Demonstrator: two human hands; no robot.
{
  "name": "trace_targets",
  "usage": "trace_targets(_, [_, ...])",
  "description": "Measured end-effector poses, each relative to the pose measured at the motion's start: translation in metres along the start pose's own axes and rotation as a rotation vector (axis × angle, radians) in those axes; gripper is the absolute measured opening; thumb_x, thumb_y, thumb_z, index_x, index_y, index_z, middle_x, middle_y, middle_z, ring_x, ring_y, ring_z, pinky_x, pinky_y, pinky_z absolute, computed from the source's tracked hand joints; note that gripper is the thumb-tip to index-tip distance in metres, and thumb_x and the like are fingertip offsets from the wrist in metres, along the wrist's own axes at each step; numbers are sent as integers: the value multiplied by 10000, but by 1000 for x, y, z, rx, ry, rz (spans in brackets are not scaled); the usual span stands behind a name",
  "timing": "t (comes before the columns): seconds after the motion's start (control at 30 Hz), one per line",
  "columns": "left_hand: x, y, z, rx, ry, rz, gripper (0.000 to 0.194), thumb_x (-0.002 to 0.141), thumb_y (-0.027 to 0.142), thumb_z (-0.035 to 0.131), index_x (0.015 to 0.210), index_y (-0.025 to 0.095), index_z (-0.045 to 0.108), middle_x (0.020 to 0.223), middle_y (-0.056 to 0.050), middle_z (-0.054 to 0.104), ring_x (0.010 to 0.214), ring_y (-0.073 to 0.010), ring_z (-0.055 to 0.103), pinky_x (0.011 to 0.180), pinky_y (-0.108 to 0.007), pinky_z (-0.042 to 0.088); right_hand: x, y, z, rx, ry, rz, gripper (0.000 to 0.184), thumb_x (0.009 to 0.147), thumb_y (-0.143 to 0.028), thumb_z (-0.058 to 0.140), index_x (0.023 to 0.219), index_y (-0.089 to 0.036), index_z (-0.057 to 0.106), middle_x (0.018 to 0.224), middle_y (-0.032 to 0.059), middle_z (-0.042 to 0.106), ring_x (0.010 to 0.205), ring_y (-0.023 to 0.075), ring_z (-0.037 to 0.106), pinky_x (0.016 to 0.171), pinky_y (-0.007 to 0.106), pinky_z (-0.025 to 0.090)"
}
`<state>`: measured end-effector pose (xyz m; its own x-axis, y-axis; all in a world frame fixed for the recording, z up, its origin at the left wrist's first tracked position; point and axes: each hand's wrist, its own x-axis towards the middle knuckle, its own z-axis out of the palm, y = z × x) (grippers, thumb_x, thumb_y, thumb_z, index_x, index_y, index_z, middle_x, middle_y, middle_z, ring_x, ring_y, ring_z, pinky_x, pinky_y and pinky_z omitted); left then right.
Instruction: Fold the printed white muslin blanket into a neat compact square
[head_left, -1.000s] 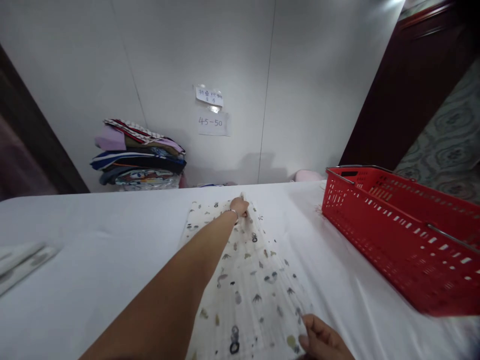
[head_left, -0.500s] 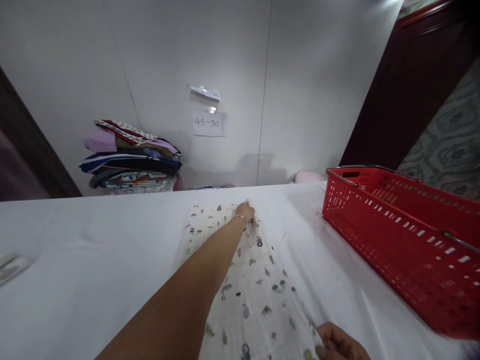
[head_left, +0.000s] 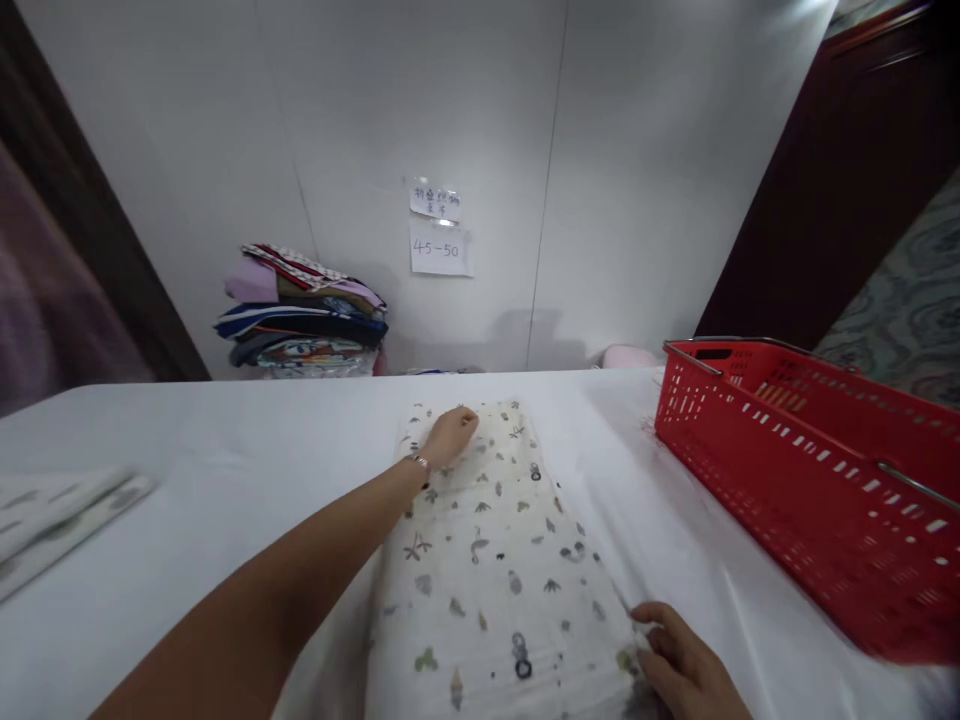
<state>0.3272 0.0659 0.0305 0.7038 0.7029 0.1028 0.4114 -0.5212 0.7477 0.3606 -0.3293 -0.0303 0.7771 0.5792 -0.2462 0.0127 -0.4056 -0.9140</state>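
A long strip of off-white muslin cloth [head_left: 501, 580], printed with small grey, green and brown motifs, lies lengthwise away from me on the white table. My left hand [head_left: 451, 435], a bracelet at its wrist, rests over the far part of the cloth. Its fingers are curled together, and I cannot see whether fabric is between them. At the near right edge, my right hand [head_left: 684, 662] pinches the cloth between thumb and fingers. The right side runs fairly straight between the far end and that pinch. Part of the left edge hides behind my left forearm.
A red plastic basket [head_left: 795, 510] with metal handles stands on the right. At the left edge lies a folded printed cloth [head_left: 64, 515]. Beyond the table's back edge are a pile of folded fabrics [head_left: 304, 315] and a wall with paper labels [head_left: 441, 248].
My left hand has moved left from the cloth's far right corner to its far middle. My right hand keeps its pinch. The view has turned left, showing more of the folded cloth there.
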Motion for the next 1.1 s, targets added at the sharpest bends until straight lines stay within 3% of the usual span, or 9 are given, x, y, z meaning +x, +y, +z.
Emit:
trace_targets(0.13, [-59,-41,-50,103,119,0,247,771,319,499,935,178,620,990,-61,630,924,-221,573,856,-341,433,-1,-6,-3,-213,48,-112,336,730,-421,460,990,-217,520,574,-56,452,498,127,441,519,250,341])
trace_targets(0.27, [-125,-69,-70,36,100,-157,381,745,406,534,1034,160,565,1054,-91,608,923,-227,585,813,-348,464,-2,-14,-8,-419,45,-129,350,737,-399,395,1013,-220,516,637,-25,564,606,174,543,602,271,384])
trace_targets(0.4, [-188,-60,-68,-387,-81,-445,586,687,483,607,1139,140,460,1003,-102,616,753,-190,626,645,-306,505,-2,-17,-9,-514,33,-141,344,752,-374,404,1022,-211,541,727,4,635,690,194,595,637,274,403])
trace_targets(0.53, [-241,-33,-59,-597,-277,-561,727,666,542,637,1219,137,395,893,-77,630,645,-165,615,615,-313,514,-1,-16,-9,-544,31,-153,358,773,-370,412,1035,-186,572,859,42,672,801,208,616,705,278,422])
trace_targets(0.63, [-275,-20,-51,-592,-266,-474,751,701,533,613,1289,150,346,1023,-117,621,800,-211,632,648,-325,522,-2,-19,-11,-565,38,-149,374,774,-373,425,1039,-168,591,953,67,671,887,219,611,760,282,421])
trace_targets(0.73, [-306,-15,-41,-572,-202,-274,751,739,453,612,1360,184,286,1169,-126,581,1003,-231,593,813,-355,507,-6,-21,-12,-592,41,-156,403,797,-407,407,1058,-162,593,962,76,667,895,222,606,767,291,420])
trace_targets(0.83, [-329,-15,-30,-385,-149,-111,823,709,399,659,1405,227,253,1317,-115,490,1161,-262,505,986,-421,416,-11,-19,-13,-637,74,-204,428,814,-436,392,1075,-163,593,957,77,665,867,220,606,762,301,418])
trace_targets(0.97, [-336,-14,-15,-72,-8,-4,801,710,371,641,1400,182,281,1481,-96,272,1350,-259,271,1126,-403,243,-14,-14,-11,-655,127,-260,447,822,-442,377,1087,-156,596,969,79,661,848,213,604,749,299,421])
trace_targets(1.1, [-326,-10,-4,50,68,2,652,793,340,528,1377,155,306,1469,-95,294,1328,-228,317,1102,-364,288,-14,-13,-9,-686,194,-330,438,797,-395,395,1095,-149,601,905,67,653,786,201,591,693,288,413])
